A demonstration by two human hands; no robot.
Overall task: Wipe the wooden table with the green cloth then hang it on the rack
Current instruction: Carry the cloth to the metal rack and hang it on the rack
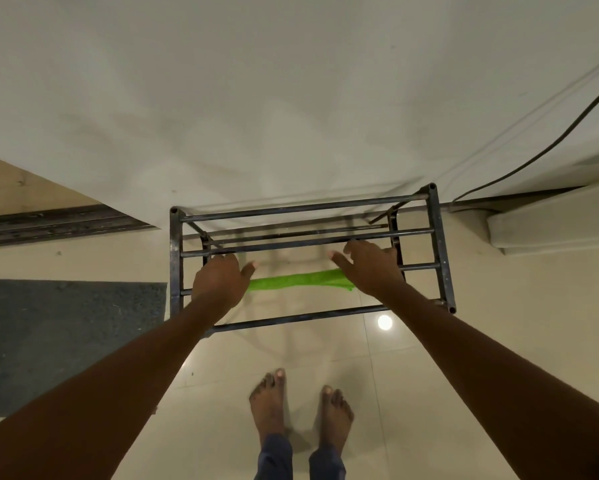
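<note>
The green cloth (294, 280) lies stretched in a narrow band along one bar of the dark metal rack (438, 244), which stands on the tiled floor against the wall. My left hand (218, 284) covers the cloth's left end, knuckles up and thumb sticking out; its fingertips are hidden, so its hold is unclear. My right hand (372, 270) rests over the cloth's right end with fingers and thumb spread apart. A pale wooden surface (17, 190) shows at the left edge.
A white wall rises right behind the rack. A dark cable (547, 147) runs down the wall at the right, above a white ledge (554, 220). A grey mat (66, 344) lies on the floor to the left. My bare feet (300, 410) stand on glossy tiles.
</note>
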